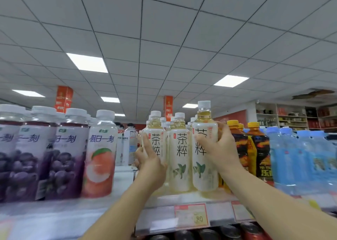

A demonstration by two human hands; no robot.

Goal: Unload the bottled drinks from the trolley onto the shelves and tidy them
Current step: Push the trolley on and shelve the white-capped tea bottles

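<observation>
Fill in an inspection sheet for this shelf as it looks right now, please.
Surface: white shelf, price tags on its front edge.
Job's things: three white tea bottles upright in the front row, more behind: left tea bottle, middle tea bottle, right tea bottle. Trolley not in view.
Clutter: purple grape drinks and one peach drink to the left; yellow-capped dark bottles and blue water bottles to the right.
Grips: left hand lies with straight fingers on the left tea bottle; right hand wraps the right tea bottle, thumb across its label.
Cables: nothing seen.
Surroundings: tiled ceiling with lit panels, orange banners, far shelving.
</observation>
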